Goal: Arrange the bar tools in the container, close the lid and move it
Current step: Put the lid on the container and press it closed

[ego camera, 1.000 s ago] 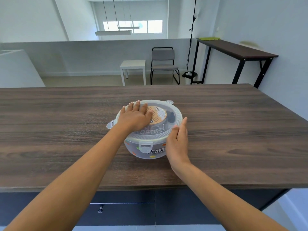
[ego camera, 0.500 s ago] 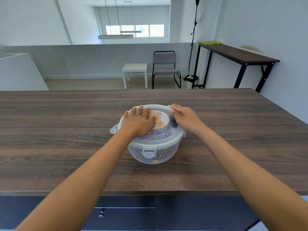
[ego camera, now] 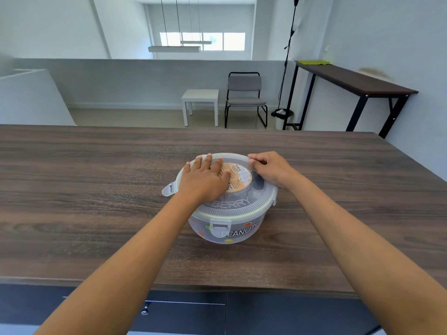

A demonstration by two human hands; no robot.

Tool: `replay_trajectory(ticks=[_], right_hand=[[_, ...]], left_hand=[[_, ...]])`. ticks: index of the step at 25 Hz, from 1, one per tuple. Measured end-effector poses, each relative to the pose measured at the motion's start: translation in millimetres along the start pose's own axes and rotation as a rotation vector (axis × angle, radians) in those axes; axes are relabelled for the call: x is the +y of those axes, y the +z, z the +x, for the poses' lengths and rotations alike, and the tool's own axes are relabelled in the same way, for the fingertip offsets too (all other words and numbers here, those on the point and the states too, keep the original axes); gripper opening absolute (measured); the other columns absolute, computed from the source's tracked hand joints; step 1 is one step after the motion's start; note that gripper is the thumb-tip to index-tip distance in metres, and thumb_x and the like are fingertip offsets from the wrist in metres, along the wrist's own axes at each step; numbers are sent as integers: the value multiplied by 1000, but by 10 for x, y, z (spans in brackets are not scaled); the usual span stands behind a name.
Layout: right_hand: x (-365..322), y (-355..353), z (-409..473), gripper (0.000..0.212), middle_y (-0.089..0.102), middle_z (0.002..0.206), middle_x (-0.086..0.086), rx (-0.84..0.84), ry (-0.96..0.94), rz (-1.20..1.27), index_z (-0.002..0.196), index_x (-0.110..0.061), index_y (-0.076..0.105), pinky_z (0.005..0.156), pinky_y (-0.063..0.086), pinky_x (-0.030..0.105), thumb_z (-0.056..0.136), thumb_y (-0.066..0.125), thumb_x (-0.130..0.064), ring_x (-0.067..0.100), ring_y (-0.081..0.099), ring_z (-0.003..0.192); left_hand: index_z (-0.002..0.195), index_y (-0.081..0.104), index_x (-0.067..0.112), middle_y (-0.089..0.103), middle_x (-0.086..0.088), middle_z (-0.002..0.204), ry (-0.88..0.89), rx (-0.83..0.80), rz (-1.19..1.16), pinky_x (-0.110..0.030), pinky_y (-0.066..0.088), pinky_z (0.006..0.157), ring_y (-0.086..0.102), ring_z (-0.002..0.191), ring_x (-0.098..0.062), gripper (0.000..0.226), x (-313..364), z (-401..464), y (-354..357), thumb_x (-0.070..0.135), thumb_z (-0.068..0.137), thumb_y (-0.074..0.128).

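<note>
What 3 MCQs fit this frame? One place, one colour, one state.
1. Where does the left hand rest?
A. on the lid
B. on the table
C. on the drawer knob
2. What colour is the round label?
A. blue
B. tan
C. green
3. How does the front latch stand?
A. broken off
B. sticking out
C. folded down

A: the palm lies flat on the lid.
B: the label shows tan under the lid.
C: the front latch lies down against the container.

Bare forearms, seemingly no sleeves
</note>
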State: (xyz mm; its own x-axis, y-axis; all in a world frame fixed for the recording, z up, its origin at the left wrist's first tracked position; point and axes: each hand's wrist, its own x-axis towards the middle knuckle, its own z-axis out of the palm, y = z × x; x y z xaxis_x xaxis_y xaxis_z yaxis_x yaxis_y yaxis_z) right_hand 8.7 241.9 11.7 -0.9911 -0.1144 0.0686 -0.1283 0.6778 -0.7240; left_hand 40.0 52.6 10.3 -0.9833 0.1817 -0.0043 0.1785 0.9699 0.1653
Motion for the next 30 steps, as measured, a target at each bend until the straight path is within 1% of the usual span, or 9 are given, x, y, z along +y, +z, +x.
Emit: replay_trajectory(ticks=[6, 9, 11, 13, 15, 17, 20, 24, 30], right_hand=[[-50, -24, -101, 43, 49, 142, 0, -30, -35, -21, 136, -16, 46, 109, 30, 31, 96, 45, -28, 18, 42, 132], [-90, -47, -298, 47, 28, 155, -1, -112, -205, -161, 141, -23, 38, 116, 11, 35, 95, 44, -32, 17, 16, 145], [-90, -46, -469, 47, 23, 156, -2, -138, -339, -260, 139, -26, 41, 117, 1, 43, 94, 47, -36, 16, 6, 146], [-63, -35, -641, 46, 28, 154, -4, -136, -449, -323, 136, -28, 45, 117, 1, 43, 92, 48, -39, 14, 8, 146], [-24, -19, -778, 46, 34, 151, -6, -124, -524, -378, 136, -29, 44, 117, 2, 39, 93, 45, -42, 12, 13, 145], [5, -3, -843, 45, 38, 149, -6, -83, -583, -423, 137, -28, 44, 117, 3, 35, 94, 43, -40, 12, 21, 143], [14, 19, -844, 45, 45, 144, -2, -45, -616, -430, 134, -24, 48, 115, 10, 30, 91, 43, -34, 16, 31, 139], [33, 31, -812, 49, 48, 142, -1, -36, -625, -407, 132, -23, 52, 113, 19, 32, 89, 34, -40, 17, 35, 137], [27, 33, -807, 44, 47, 143, -2, -42, -599, -406, 133, -26, 50, 113, 15, 29, 89, 42, -28, 16, 34, 138]], left_hand=[[149, 12, 26, 5, -3, 161, 5, 0, -18, -46, 0, 119, 1, 148, -25, 61, 12, -4, -21, 51, 94, 16], [144, 31, 21, 26, -7, 156, 37, 79, -21, -46, 18, 115, 21, 143, -28, 59, -54, 28, -80, 50, 93, 28], [129, 52, 11, 49, -12, 139, 42, 150, -123, -43, 37, 104, 45, 125, -30, 49, -149, 111, -158, 41, 94, 35], [112, 63, 4, 65, -14, 116, 15, 162, -279, -36, 48, 85, 60, 97, -28, 41, -231, 218, -229, 33, 95, 38], [100, 68, 3, 70, -9, 92, -1, 140, -334, -27, 45, 64, 61, 79, -25, 38, -286, 309, -265, 30, 94, 42], [88, 69, 5, 69, -10, 79, -4, 139, -334, -24, 39, 55, 58, 72, -22, 35, -308, 366, -276, 31, 92, 47], [89, 72, 8, 73, -12, 83, 4, 134, -375, -25, 41, 57, 58, 68, -18, 33, -343, 427, -249, 33, 90, 51], [97, 73, 15, 66, 3, 71, -4, 79, -480, -23, 43, 59, 56, 63, -9, 30, -448, 484, -230, 38, 88, 55], [101, 72, 17, 61, 11, 65, -13, 125, -533, -20, 39, 53, 53, 60, -5, 30, -467, 501, -151, 39, 88, 55]])
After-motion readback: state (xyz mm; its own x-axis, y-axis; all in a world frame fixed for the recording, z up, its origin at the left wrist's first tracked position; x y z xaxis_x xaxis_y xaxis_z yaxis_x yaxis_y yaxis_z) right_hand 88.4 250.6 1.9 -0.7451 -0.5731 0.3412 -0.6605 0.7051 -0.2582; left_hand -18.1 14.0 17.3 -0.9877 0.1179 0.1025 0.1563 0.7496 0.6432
